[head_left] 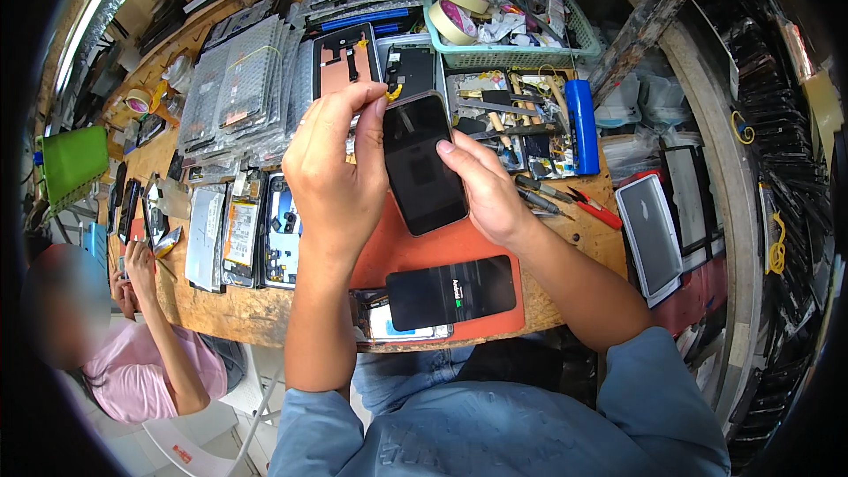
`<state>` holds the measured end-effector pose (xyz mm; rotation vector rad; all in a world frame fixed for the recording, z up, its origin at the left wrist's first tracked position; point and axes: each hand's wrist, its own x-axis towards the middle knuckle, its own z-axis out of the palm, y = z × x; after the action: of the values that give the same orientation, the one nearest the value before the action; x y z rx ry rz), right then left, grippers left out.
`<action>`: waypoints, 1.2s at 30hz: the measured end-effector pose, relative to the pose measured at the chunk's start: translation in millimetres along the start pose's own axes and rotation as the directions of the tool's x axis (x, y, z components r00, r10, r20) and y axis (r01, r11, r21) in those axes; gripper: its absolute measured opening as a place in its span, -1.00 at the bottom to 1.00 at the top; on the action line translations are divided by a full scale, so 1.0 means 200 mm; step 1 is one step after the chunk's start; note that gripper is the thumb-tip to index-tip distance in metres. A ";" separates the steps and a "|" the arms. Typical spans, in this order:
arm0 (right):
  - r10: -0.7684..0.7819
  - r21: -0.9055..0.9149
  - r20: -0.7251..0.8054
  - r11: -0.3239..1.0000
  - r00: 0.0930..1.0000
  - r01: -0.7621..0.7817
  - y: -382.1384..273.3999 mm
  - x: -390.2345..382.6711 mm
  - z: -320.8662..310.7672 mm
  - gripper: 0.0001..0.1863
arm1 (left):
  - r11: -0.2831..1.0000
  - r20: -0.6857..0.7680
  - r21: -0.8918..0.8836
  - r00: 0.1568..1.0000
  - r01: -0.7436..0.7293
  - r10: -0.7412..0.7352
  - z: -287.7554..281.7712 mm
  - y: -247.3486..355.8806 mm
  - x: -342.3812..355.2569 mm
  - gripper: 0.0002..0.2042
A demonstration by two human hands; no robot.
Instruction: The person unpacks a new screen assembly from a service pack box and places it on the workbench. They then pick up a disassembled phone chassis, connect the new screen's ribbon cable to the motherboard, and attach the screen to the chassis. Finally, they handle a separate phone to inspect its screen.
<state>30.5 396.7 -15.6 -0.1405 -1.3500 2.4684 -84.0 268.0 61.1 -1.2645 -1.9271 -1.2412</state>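
My right hand [491, 190] grips a black smartphone [426, 168] along its right edge, thumb resting on the dark glass. The phone is tilted above an orange-red mat [389, 252]. At the phone's upper left corner, my left hand [337, 163] is closed in a pinch, thumb against forefinger. A small yellow strip [395, 92] shows by those fingertips; whether they hold it I cannot tell. Nearer to me, a second smartphone [451, 292] has a lit logo on its black screen. It partly covers an opened phone [408, 325] with its insides showing.
Behind my hands stand bubble-wrapped stacks [231, 79], a green basket [503, 55] with tape rolls, and a parts tray [512, 115] beside a blue cylinder [582, 128]. Screwdrivers [541, 199] lie right. Opened phones [281, 230] line the left. A person in pink [141, 371] sits at left.
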 end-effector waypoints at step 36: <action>0.044 -0.107 0.166 0.994 0.985 -0.027 -0.03 -0.02 0.00 -0.17 | 0.917 0.009 -0.210 0.938 0.339 -0.345 0.06 -0.11 -0.03 -0.91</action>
<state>35.2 399.0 -11.2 0.0214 -1.5591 2.4872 -101.1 273.3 41.2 -1.0229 -2.1040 -1.6647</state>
